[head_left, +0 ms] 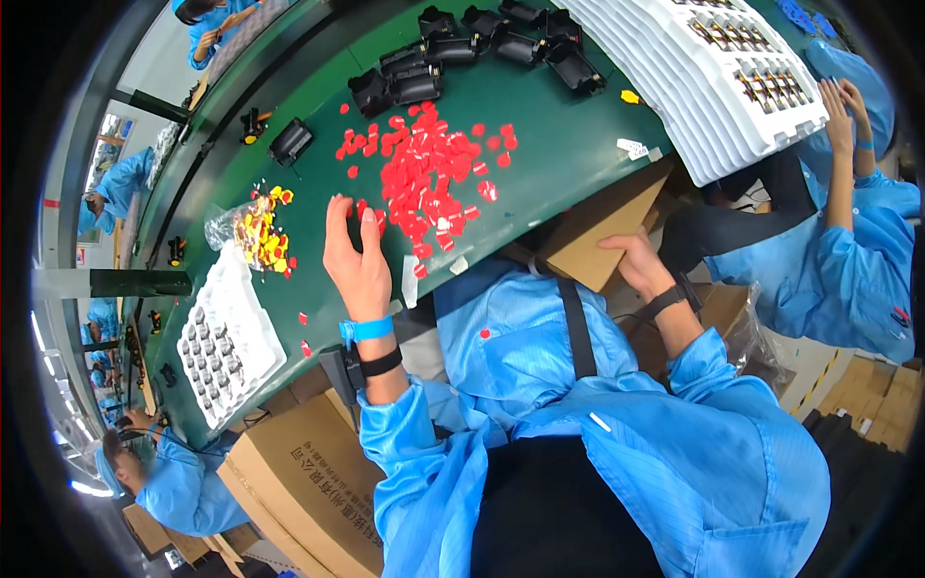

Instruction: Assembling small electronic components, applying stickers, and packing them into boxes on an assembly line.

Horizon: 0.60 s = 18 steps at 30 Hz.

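My left hand [356,258] is over the green table [318,236] at the left side of a spread pile of small red pieces [424,178]. Its fingers are apart, with a few red pieces lying beside and between the fingertips. Below the table's near edge, my right hand [640,266] grips the edge of a brown cardboard box [595,226], thumb on the near side; its other fingers are partly hidden. One red round piece [485,333] rests on my blue smock.
Black plastic housings [472,48] stand at the back. Yellow-and-black parts [262,231] lie in a plastic bag, near a white tray of dark parts [226,352]. Stacked white trays [708,87] are at right. A co-worker [838,222] sits close on the right; a large carton [308,482] is lower left.
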Available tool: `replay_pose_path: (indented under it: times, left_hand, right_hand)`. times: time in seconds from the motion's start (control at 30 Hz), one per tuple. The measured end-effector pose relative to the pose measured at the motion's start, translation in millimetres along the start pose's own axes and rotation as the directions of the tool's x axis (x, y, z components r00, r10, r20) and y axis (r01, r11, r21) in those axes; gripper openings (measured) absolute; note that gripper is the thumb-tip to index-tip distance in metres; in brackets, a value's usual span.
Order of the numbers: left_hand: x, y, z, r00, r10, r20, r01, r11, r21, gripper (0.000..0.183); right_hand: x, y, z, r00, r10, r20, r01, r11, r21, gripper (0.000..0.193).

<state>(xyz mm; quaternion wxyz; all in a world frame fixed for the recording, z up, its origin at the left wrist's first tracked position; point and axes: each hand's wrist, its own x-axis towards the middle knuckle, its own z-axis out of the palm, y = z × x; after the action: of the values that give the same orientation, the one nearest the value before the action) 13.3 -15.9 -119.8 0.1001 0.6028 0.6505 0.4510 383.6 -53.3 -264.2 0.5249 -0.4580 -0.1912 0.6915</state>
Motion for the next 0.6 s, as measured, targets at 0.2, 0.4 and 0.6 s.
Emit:
replay_pose_path:
  times: [0.2, 0.4, 0.6]
  left_hand:
    - [3.2, -11.3, 2.1, 0.991, 0.114, -0.068, -0.115, 0.993, -0.004, 0.032]
    - [7.2, -7.1, -1.5, 0.997, 0.061, -0.05, -0.063, 0.998, -0.029, 0.033]
    - [3.9, -4.0, 4.1, 0.992, 0.084, -0.094, -0.086, 0.996, -0.015, 0.032]
  right_hand:
    - [-32.7, -21.4, -17.1, 0.996, -0.026, 0.081, 0.031, 0.997, -0.068, 0.053]
    - [-64.0, -52.8, -23.7, 0.984, -0.066, 0.164, 0.073, 0.997, -0.036, 0.063]
    - [-79.0, -56.4, -23.3, 0.985, -0.039, 0.171, 0.068, 0.983, -0.172, 0.073]
